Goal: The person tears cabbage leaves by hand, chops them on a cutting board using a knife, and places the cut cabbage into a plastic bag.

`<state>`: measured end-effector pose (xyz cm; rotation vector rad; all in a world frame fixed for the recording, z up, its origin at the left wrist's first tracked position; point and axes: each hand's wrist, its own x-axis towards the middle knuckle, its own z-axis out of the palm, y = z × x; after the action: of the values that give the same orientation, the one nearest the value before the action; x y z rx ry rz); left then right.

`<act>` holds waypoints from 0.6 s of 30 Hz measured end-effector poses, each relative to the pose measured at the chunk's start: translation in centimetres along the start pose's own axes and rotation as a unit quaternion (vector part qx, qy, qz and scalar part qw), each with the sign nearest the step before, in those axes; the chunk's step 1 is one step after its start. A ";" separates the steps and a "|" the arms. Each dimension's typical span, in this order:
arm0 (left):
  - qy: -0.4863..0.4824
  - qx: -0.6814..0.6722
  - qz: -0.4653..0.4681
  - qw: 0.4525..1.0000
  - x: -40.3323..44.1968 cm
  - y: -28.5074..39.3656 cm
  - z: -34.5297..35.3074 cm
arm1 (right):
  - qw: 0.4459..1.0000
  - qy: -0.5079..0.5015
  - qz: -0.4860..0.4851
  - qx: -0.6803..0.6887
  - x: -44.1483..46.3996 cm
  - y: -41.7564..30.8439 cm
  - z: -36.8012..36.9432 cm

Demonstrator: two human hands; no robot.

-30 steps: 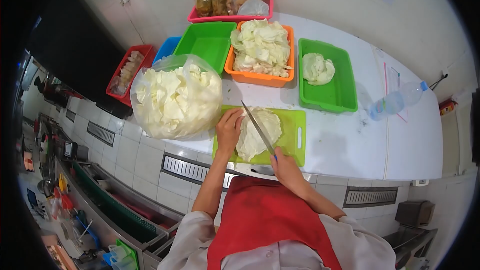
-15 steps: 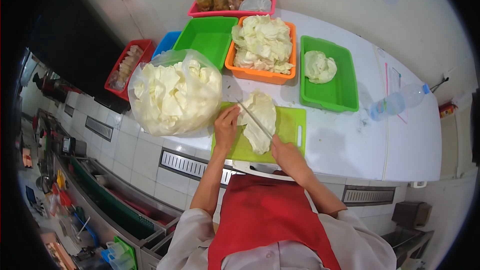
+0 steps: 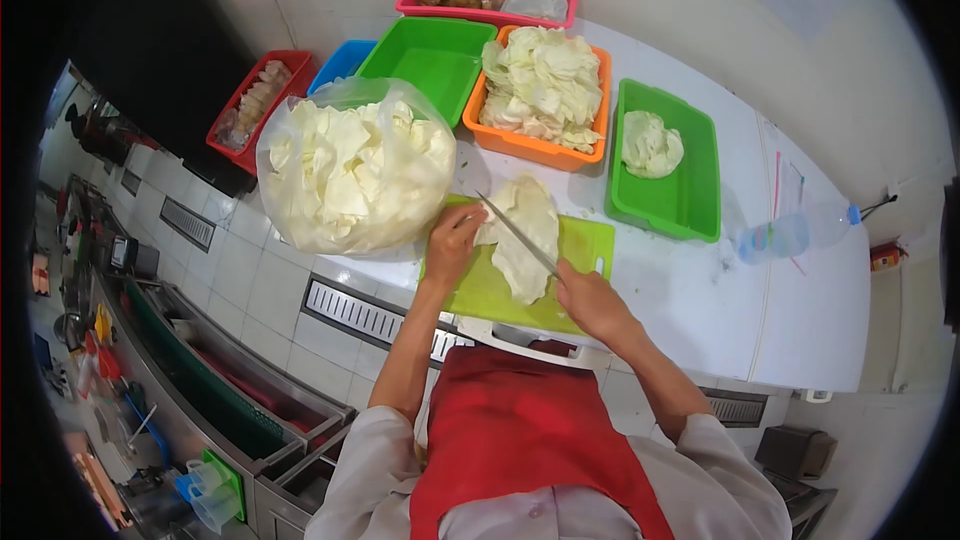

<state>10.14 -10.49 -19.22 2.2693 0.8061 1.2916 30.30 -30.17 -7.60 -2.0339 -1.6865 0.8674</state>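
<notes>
Cabbage leaf [image 3: 525,240]: on the cutting bd [image 3: 577,245], in front of the person; far end pokes past bd's far edge. 1 s ago it lay broader & w/in that edge; now narrower, longer. Vs 0.5 s ago approx same pose.
L hand [image 3: 450,245]: over bd's left part, fingers bunched at leaf's left edge, approx same spot as prev. Pinching or just pressing? Can't tell.
R hand [image 3: 595,302]: wrapped round knife handle, near bd's right side, same grip as prev.
Knife [image 3: 520,236]: blade slants across leaf, tip pointing far-left, close to L fingers. Same general slant as 1 s ago.
Plastic bag [image 3: 345,233]: full of pale leaf pcs, left of bd, no visible change.
Orange bin [image 3: 530,149]: heaped w/ leaves, beyond bd; same as before.
Green tub [image 3: 665,212]: far right of bd, one pale cabbage lump inside, unchanged.
Bottle [image 3: 775,240]: lying on table, right of tub, as before.
</notes>
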 end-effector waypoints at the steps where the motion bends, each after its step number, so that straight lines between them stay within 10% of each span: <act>1: -0.023 -0.006 0.004 1.000 0.1 0.0 -0.1 | 1.000 0.000 -0.001 0.000 -0.1 -0.2 -0.5; 18: -0.037 -0.016 0.069 0.997 1.6 0.0 -0.8 | 0.996 -0.041 -0.030 -0.070 4.0 0.7 -0.5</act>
<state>10.09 -9.43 -17.84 2.3683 0.6095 1.2605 31.61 -26.38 -8.58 -2.0509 -1.8909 0.8460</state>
